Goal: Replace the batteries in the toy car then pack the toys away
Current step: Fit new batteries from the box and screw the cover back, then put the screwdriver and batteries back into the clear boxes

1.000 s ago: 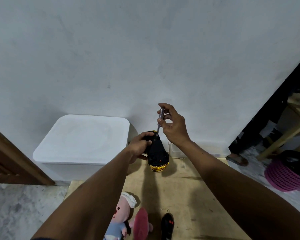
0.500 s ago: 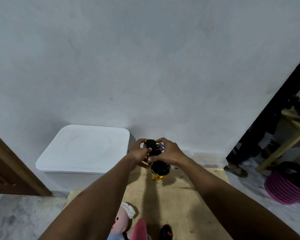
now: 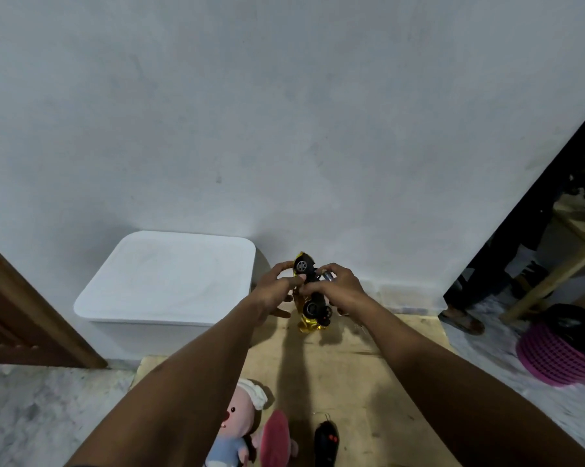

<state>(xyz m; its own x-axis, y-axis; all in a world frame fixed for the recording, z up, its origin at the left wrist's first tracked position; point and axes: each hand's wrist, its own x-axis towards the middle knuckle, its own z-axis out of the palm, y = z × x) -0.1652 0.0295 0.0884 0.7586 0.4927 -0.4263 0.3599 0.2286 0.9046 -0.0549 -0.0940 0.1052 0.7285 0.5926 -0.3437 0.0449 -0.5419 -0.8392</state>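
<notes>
I hold the toy car (image 3: 309, 294) belly-up at twelve o'clock, my left hand (image 3: 273, 291) clamped round its body, my right hand (image 3: 339, 287) pinching the underside with a screwdriver (image 3: 328, 275) tucked in; I judge the battery cover is in hand; next, lift it off; the white bin (image 3: 169, 281) at ten o'clock is lidded, contents unseen.

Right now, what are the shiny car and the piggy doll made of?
The toy car looks like hard plastic: mirror-like gold body, matte black underside and wheels. The piggy doll looks like soft plush fabric: fuzzy, dull pink surface with no shine. Neither can be told for certain.
</notes>
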